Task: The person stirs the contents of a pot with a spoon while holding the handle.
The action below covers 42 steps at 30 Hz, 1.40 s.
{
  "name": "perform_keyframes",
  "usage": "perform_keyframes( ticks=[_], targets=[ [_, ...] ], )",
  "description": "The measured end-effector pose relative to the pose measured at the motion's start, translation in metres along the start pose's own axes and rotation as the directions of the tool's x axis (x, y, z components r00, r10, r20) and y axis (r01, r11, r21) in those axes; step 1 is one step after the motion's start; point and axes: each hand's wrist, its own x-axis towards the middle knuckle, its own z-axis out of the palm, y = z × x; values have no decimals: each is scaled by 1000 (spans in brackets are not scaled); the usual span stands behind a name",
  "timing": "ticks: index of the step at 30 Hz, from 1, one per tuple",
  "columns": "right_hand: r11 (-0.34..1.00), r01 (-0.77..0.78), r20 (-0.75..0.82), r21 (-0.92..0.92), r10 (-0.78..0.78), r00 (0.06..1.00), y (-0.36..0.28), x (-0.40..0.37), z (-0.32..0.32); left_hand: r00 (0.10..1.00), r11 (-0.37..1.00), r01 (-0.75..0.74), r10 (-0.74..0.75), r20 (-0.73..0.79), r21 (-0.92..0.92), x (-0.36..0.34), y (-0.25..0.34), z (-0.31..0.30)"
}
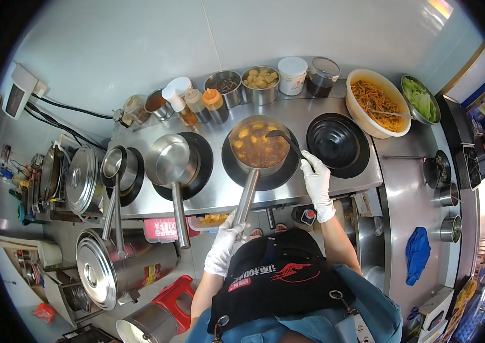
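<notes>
My left hand (229, 233), in a white glove, is wrapped round the long metal handle of a saucepan (249, 194). The pan sits on a black burner ring (289, 170) and holds brown broth with yellow chunks (259, 143). My right hand (315, 176), also gloved, grips the handle of a black ladle (281, 135), whose head dips into the broth at the pan's right side. To the left, a second saucepan (169, 157) with a shiny bare inside rests on its own burner.
Behind the burners stand squeeze bottles (214, 103), a pot of yellow chunks (260, 80) and a white tub (292, 75). A large bowl of orange-brown strips (375, 106) and a bowl of lettuce (419, 100) are at right. Long handles jut over the counter's front edge.
</notes>
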Motion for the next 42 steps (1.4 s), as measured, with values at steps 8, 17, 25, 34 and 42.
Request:
perform_keyframes(
  ticks=[8, 17, 25, 34, 42],
  targets=[
    [1000, -6, 19, -16, 7, 1000, 1, -2, -4, 1000, 1000, -6, 6, 6, -23, 2, -4, -3],
    [860, 329, 195, -391, -271, 942, -27, 14, -27, 1000, 997, -5, 6, 14, -76, 2, -4, -2],
    [673, 446, 473, -590, -160, 866, -42, 36, -24, 1000, 1000, -6, 6, -3, -22, 1, -4, -2],
    [879, 182, 508, -441, 77, 858, -14, 41, 9, 1000, 999, 4, -4, 2, -47, 3, -2, -3],
    [956, 148, 377, -254, -43, 925, 8, 9, 56, 1000, 998, 17, -16, 5, -60, 2, -1, -3]
  ],
)
